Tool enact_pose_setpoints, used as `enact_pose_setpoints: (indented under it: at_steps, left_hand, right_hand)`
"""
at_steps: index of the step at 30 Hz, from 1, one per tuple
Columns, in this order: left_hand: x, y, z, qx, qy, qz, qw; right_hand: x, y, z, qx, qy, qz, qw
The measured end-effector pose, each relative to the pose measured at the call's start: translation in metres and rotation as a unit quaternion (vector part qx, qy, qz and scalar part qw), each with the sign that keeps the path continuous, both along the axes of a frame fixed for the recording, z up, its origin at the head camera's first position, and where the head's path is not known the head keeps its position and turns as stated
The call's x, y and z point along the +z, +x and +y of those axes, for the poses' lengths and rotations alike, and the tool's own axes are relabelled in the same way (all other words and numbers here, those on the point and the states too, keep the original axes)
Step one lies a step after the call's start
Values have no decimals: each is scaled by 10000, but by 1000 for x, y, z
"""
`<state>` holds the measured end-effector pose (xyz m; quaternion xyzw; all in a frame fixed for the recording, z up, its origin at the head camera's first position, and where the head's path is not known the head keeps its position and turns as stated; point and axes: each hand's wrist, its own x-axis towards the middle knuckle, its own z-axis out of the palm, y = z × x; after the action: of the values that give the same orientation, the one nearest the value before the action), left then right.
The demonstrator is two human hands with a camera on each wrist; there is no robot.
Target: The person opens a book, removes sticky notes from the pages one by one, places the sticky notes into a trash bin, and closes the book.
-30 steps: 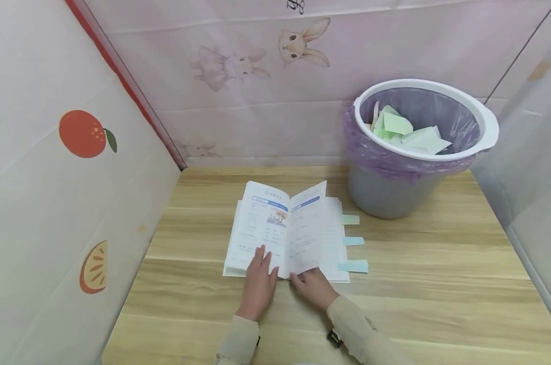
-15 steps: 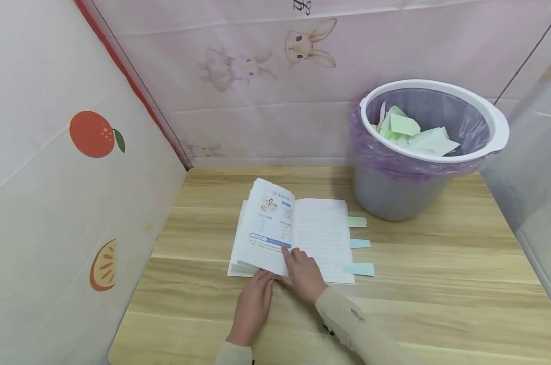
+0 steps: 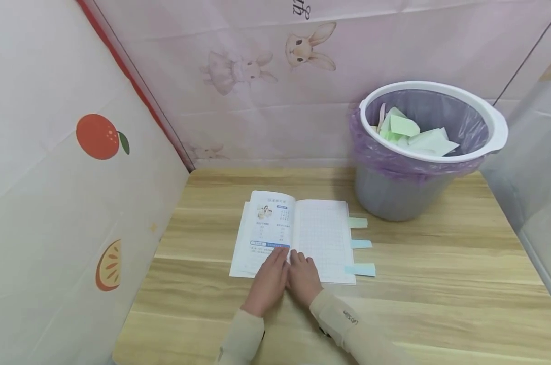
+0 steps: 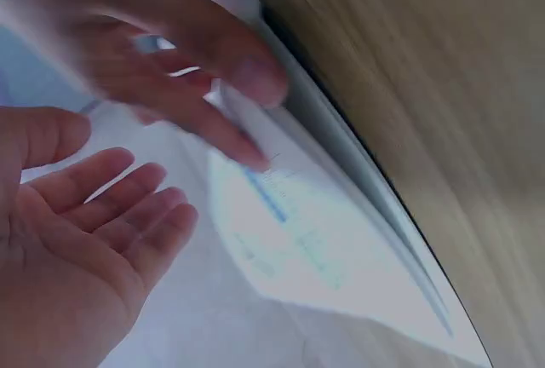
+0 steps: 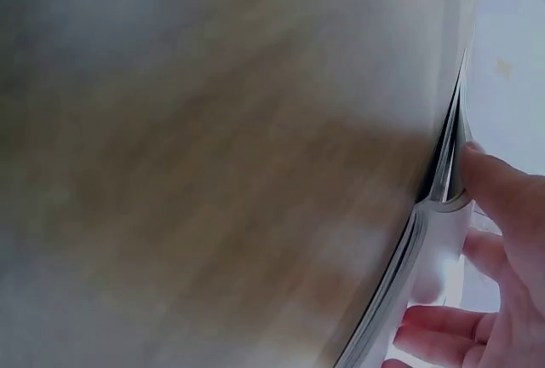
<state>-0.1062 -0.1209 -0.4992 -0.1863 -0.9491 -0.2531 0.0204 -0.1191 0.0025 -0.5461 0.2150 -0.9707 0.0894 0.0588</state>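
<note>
An open workbook (image 3: 321, 228) lies on the wooden table, printed on its left page and ruled with a grid on its right. My left hand (image 3: 268, 284) lies at the bottom of the left page in the head view, fingers extended toward the fold. Beside it, my right hand (image 3: 304, 279) rests at the bottom of the fold, its fingers on the right page. In the right wrist view the right thumb (image 5: 487, 176) touches the book's lower edge by the spine. Relaxed fingers of the left hand (image 4: 77, 240) show in the left wrist view.
Green and blue sticky tabs (image 3: 361, 244) stick out from the book's right edge. A grey bin (image 3: 389, 195) with a purple liner and paper scraps (image 3: 405, 126) stands behind to the right. Printed cloth walls (image 3: 188, 126) border the table's back and sides.
My right hand turned a raised leaf to the left, uncovering the gridded page. The left hand slipped down to the bottom edge, then moved back up onto the left page.
</note>
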Motion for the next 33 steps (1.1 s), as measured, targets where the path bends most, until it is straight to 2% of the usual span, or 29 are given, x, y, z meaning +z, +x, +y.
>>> enact_pose_setpoints:
  at_steps: [3,5,7,10,13,16,21,24,26,27,29,32,33]
  left_hand:
    - [-8,-17,4,-62,-232,-446,9987]
    - [-12,-24,6,-17,-294,-758,9967]
    - [-16,-27,6,46,-297,-1011,9944]
    - [-19,-29,6,86,-197,-1133,9933]
    - [-22,-29,7,29,-122,-1029,9946]
    - [-25,-28,8,-43,-368,-945,9948]
    - [-36,-25,10,-144,-957,-699,9928]
    - [-42,-22,13,-117,-957,-456,9943]
    - [-44,-21,15,-90,-894,-321,9954]
    - [-45,-20,15,-70,-847,-291,9960]
    - [-45,-19,17,-34,-783,-286,9965]
    - [-46,-18,19,30,-773,-362,9963]
    - [-46,-18,19,52,-754,-388,9964]
  right_hand:
    - [-2,1,3,48,-131,112,9998]
    - [-2,2,6,203,-343,9,9992]
    - [-1,3,12,413,-656,-270,9966]
    - [5,4,23,663,-1179,-943,9863]
    - [12,7,36,803,-1596,-1599,9708]
    - [19,13,48,902,-1813,-2109,9563]
    - [26,24,66,1052,-1839,-2398,9474]
    - [29,25,83,1063,-2244,-2509,9356]
    - [31,23,99,899,-2623,-2427,9296]
    - [32,21,107,815,-2804,-2244,9297]
    - [32,16,126,523,-2858,-1694,9418]
    - [30,8,154,58,-2487,-998,9634]
    - [28,7,162,-62,-2308,-907,9688]
